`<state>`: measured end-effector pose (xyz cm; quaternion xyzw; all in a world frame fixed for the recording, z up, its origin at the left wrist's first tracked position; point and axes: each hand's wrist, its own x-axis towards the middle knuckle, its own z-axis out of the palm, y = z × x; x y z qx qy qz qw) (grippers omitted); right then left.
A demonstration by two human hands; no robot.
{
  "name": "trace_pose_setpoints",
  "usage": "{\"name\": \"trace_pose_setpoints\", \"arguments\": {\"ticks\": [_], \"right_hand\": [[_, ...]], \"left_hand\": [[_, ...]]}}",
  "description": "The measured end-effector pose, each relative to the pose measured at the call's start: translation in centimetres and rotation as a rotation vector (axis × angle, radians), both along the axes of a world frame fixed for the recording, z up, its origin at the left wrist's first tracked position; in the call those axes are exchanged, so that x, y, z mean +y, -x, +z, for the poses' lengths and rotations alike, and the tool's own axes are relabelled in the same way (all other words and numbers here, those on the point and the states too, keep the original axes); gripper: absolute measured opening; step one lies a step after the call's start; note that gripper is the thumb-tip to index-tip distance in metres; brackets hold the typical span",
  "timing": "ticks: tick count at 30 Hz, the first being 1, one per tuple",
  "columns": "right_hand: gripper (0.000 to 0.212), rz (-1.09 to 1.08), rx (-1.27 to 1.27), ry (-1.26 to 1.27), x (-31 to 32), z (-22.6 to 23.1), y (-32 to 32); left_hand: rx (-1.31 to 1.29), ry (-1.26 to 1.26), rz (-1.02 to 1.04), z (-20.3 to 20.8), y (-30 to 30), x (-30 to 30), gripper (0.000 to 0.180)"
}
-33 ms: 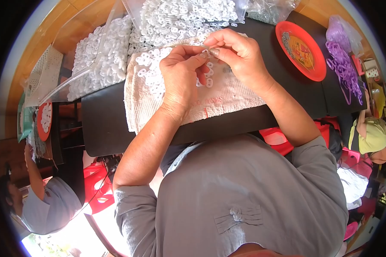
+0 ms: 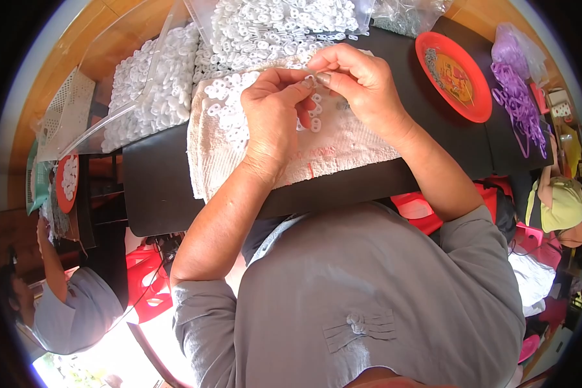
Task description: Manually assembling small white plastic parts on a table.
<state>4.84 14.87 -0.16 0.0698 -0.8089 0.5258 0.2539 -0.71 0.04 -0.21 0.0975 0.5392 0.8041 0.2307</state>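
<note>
My left hand is closed over a cream towel, thumb and forefinger pinching a small white plastic link piece. Right beside it, the fingertips of my right hand press together at the same spot; what they grip is too small to make out. More white two-holed pieces lie loose on the towel to the left of my left hand. A few others hang or lie just below my left fingers; I cannot tell which.
Heaps of white pieces fill a clear bin and another clear container behind the towel. A red dish with small metal bits stands at right, near purple straps. Co-workers sit at far left and far right.
</note>
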Motion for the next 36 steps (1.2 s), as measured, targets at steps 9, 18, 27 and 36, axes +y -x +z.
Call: {"name": "trace_pose_setpoints", "arguments": {"ticks": [9, 18, 27, 36], "right_hand": [[0.013, -0.027, 0.034, -0.061, -0.1, -0.3, -0.2], [0.014, -0.013, 0.039, 0.181, -1.5, -0.4, -0.4], [0.009, -0.002, -0.060, 0.250, -1.5, 0.0, -0.6], [0.006, 0.012, -0.108, 0.271, -0.9, 0.2, -0.3]], "left_hand": [[0.006, 0.002, 0.003, 0.3, -0.4, 0.0, 0.006], [-0.031, 0.005, 0.005, 0.3, -0.4, 0.0, 0.006], [-0.056, -0.024, -0.024, 0.4, -0.1, -0.2, 0.008], [-0.105, -0.042, -0.075, 0.4, 0.0, -0.2, 0.009]]}}
